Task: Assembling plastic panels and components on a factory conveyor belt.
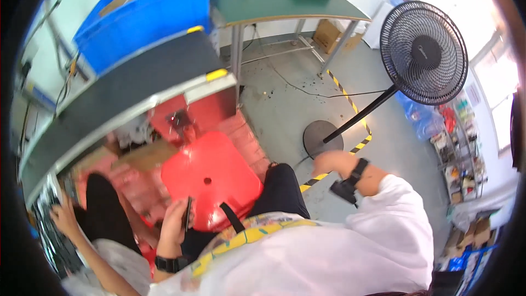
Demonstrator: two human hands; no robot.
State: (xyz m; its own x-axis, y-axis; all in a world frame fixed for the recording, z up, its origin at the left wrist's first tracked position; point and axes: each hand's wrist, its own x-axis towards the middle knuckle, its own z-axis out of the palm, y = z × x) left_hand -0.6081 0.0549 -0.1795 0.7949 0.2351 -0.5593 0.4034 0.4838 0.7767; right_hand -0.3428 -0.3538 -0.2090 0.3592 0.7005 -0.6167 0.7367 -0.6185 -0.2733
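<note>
My left hand (173, 226), with a black band at the wrist, is closed on a thin dark flat object (188, 215) seen edge-on; its kind I cannot make out. It is at the near left edge of a red plastic stool (222, 167) with a small hole in its seat. My right hand (333, 162) is off to the right, above the floor beside the fan's round base (323, 138), and touches nothing that I can see. Its fingers are blurred and partly turned away. A black strap with a small device (350, 183) sits on that wrist.
Left, a co-worker's hand (64, 218) is by shiny dark strips. A black conveyor belt (137, 68) with yellow-capped corners runs past a blue bin (148, 27). A green table (274, 1) stands behind. The pedestal fan (424, 52) rises right; a cable crosses the floor near striped tape (361, 143).
</note>
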